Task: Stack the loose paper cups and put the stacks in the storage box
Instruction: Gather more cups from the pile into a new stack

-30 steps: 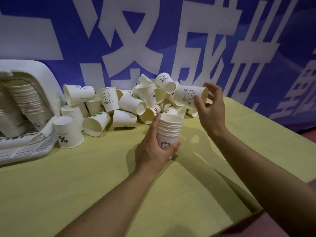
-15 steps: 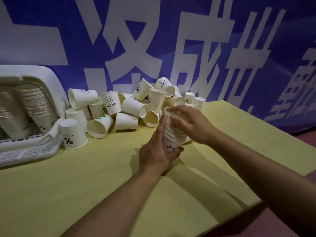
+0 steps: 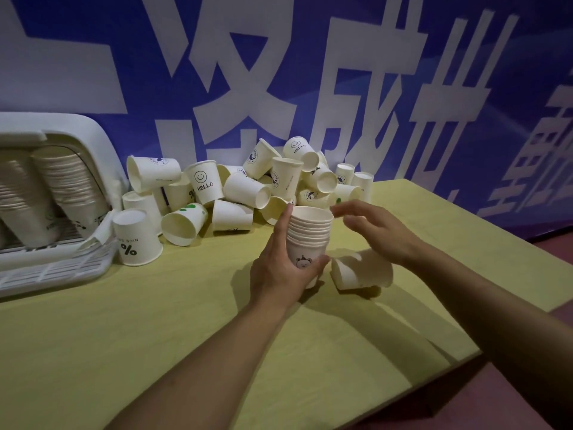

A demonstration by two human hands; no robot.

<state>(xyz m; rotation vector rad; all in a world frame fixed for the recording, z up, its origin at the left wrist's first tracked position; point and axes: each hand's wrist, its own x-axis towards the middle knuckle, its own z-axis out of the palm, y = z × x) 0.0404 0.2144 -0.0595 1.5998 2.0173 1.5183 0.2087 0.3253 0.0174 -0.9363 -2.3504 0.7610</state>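
My left hand grips an upright stack of white paper cups above the table; the bottom cup shows a small bear face. Just right of the stack's rim hovers my right hand, fingers loosely spread and holding nothing. One loose cup lies on its side on the table below my right wrist. Behind the stack, a pile of loose cups leans against the blue wall. At the left stands the white storage box, with long cup stacks lying inside.
The yellow table ends at an edge on the right, with dark red floor beyond. An upside-down cup with a % sign stands beside the box's open lattice flap. A blue banner with large white characters covers the wall.
My right hand took a cup from the pile, set it onto the stack and has now lifted off to the right. A loose cup now lies on the table beside the stack.
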